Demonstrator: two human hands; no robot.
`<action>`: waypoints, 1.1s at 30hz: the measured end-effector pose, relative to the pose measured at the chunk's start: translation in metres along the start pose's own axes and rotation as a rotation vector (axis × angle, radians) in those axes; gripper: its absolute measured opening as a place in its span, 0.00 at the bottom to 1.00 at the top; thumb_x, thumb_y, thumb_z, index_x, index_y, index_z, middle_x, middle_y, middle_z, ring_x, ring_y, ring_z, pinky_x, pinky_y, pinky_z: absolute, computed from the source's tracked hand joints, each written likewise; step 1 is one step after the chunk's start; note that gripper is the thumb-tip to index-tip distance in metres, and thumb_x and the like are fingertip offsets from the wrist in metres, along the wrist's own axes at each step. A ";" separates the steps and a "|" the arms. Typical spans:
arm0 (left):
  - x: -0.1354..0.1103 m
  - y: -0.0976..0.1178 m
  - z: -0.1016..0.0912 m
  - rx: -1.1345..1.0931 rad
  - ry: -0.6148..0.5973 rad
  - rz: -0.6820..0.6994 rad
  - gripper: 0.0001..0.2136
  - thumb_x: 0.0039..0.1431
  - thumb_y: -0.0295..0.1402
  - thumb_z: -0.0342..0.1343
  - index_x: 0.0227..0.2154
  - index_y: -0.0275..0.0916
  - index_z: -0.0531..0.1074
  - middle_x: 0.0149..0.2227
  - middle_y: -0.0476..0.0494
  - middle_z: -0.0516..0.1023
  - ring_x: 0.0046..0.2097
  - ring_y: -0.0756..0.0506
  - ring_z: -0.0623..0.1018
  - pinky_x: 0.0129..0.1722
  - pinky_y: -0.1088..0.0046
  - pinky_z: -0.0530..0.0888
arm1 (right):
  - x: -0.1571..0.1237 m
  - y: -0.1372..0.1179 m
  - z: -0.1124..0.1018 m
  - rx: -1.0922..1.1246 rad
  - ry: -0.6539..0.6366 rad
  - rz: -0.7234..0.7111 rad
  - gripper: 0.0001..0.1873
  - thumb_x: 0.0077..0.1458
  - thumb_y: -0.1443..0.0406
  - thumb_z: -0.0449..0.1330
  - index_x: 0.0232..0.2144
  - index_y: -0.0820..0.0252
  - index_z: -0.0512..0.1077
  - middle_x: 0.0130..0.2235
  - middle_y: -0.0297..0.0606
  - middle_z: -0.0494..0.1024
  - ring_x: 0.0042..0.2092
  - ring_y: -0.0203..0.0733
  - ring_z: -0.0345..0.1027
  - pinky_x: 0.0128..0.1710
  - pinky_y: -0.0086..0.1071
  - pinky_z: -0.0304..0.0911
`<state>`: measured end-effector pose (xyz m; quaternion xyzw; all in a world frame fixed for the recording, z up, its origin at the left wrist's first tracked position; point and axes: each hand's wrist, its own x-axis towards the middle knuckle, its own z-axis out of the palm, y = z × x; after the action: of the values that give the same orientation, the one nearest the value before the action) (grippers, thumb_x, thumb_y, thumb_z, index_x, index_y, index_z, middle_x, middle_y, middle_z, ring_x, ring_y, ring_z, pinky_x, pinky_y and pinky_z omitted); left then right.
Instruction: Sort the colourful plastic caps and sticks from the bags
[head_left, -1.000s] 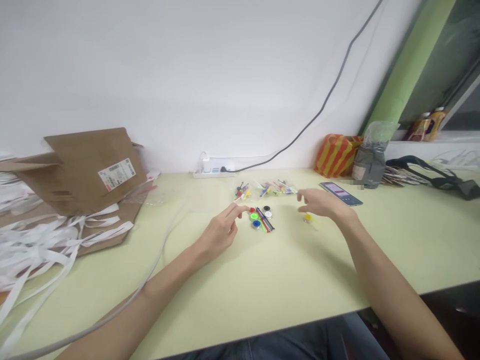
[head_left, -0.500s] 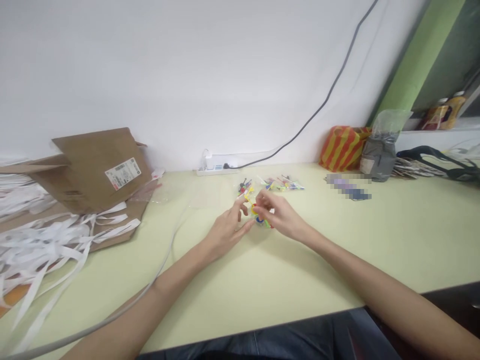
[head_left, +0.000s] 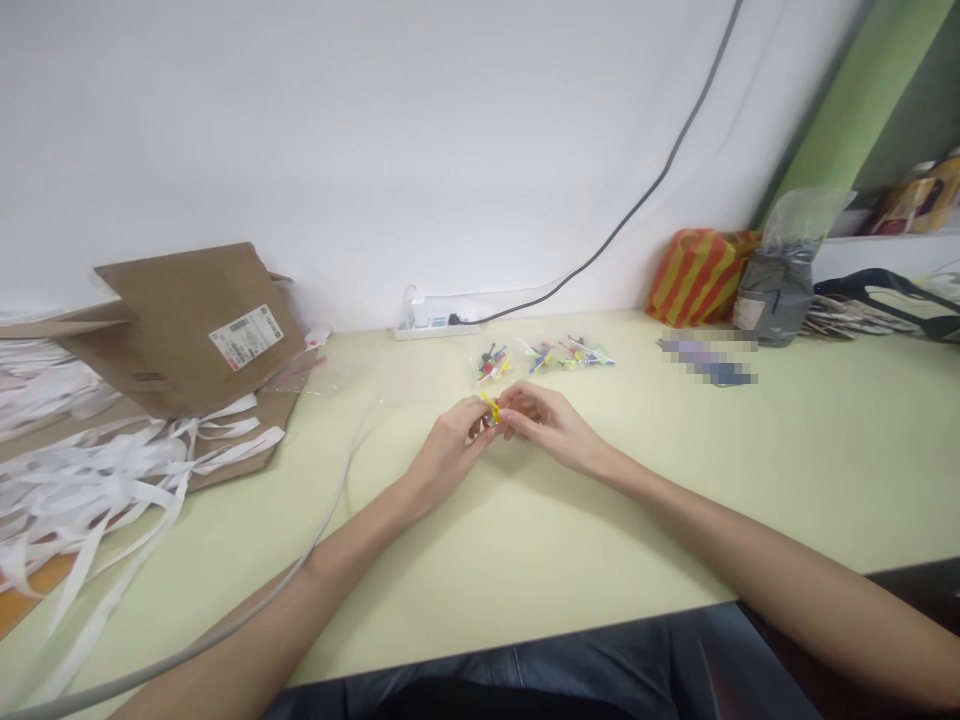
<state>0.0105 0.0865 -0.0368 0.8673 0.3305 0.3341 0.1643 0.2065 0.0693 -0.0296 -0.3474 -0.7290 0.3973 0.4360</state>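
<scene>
My left hand (head_left: pixel 452 443) and my right hand (head_left: pixel 553 428) meet above the middle of the table, fingertips almost touching. Pinched between them is a small yellow plastic piece (head_left: pixel 491 407), with a thin end sticking up to the left. Both hands are closed around it, and the fingers hide most of its lower part. Just beyond the hands lie small clear bags of coloured plastic pieces: one bag (head_left: pixel 493 364) behind the fingertips and more bagged pieces (head_left: pixel 566 353) to its right.
A power strip (head_left: pixel 431 325) sits against the wall, with a dark cable (head_left: pixel 637 205). On the left are an opened cardboard box (head_left: pixel 187 320), white strips (head_left: pixel 112 480) and a grey cord (head_left: pixel 330 520). A striped bag (head_left: pixel 697 278) and a grey bag (head_left: pixel 776 295) stand at right.
My hands have come closer together, the right one moving slightly left. The blue, red and green bits that showed between them are now out of sight; the yellow piece stays in my fingers.
</scene>
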 end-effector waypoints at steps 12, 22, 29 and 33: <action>-0.003 0.017 -0.001 0.142 -0.089 -0.006 0.09 0.69 0.39 0.44 0.39 0.40 0.63 0.32 0.49 0.73 0.32 0.48 0.71 0.33 0.72 0.65 | 0.000 -0.017 -0.011 0.256 -0.205 0.012 0.14 0.61 0.56 0.60 0.40 0.57 0.62 0.31 0.33 0.75 0.32 0.37 0.70 0.36 0.32 0.65; -0.002 0.022 0.003 0.213 -0.078 0.161 0.09 0.65 0.36 0.50 0.30 0.39 0.66 0.26 0.49 0.72 0.29 0.48 0.70 0.31 0.72 0.65 | 0.002 -0.011 -0.021 0.225 -0.306 0.079 0.05 0.51 0.69 0.60 0.28 0.60 0.65 0.25 0.30 0.75 0.25 0.32 0.67 0.29 0.26 0.61; -0.004 0.029 0.003 0.140 -0.040 0.207 0.06 0.63 0.33 0.51 0.31 0.39 0.66 0.26 0.50 0.71 0.27 0.50 0.70 0.29 0.75 0.66 | 0.000 -0.015 -0.019 0.311 -0.345 0.130 0.03 0.51 0.69 0.59 0.29 0.60 0.66 0.23 0.30 0.74 0.24 0.33 0.68 0.26 0.26 0.61; -0.003 0.026 0.001 0.140 -0.002 0.264 0.05 0.63 0.30 0.48 0.30 0.39 0.65 0.26 0.50 0.70 0.27 0.51 0.69 0.29 0.76 0.66 | 0.000 -0.014 -0.019 0.462 -0.329 0.155 0.07 0.52 0.65 0.61 0.29 0.60 0.66 0.18 0.25 0.69 0.19 0.30 0.61 0.24 0.26 0.60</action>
<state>0.0219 0.0653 -0.0259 0.9129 0.2357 0.3281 0.0584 0.2218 0.0682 -0.0113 -0.2242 -0.6515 0.6359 0.3478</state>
